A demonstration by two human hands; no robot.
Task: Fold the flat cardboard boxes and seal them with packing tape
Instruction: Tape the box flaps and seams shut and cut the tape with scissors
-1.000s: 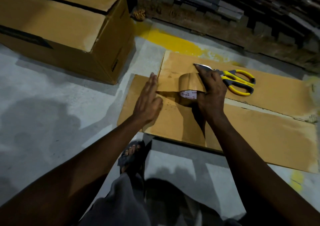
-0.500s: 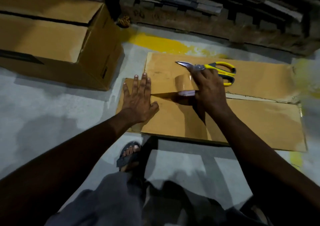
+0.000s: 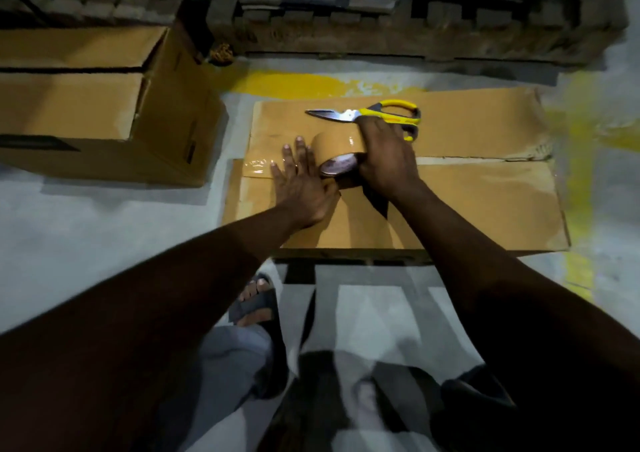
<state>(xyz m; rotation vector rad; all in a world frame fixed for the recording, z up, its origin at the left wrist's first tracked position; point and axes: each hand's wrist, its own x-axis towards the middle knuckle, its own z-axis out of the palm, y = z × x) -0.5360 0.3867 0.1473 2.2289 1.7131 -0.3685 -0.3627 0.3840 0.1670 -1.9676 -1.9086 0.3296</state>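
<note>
At the far left stood an assembled box (image 3: 104, 105), its top flaps meeting along a dark gap; whether that seam carried tape could not be told. To its right, on the grey floor (image 3: 86, 237), lay the box being sealed (image 3: 467, 209), its two flaps closed. A glossy tape strip (image 3: 258, 167) covered only the left end of the seam, so the job looked barely begun. The left hand (image 3: 301, 185) lay flat, fingers straight, pressing the strip down just beside the tape roll (image 3: 341, 152). The right hand (image 3: 386, 160) was curled around the roll, which stood on the seam. Beyond it, the yellow-handled scissors (image 3: 381, 115) lay on the far flap, one handle partly hidden by that hand, close enough to reach for the cut. Rightward, the seam (image 3: 485, 159) ran bare to the box's edge, all left to tape. Nothing lay on that stretch. A dark stack of pallets (image 3: 381, 18) lined the far side, yellow floor paint (image 3: 294, 84) showed behind the box, and a sandalled foot (image 3: 256, 299) rested near its front edge.
</note>
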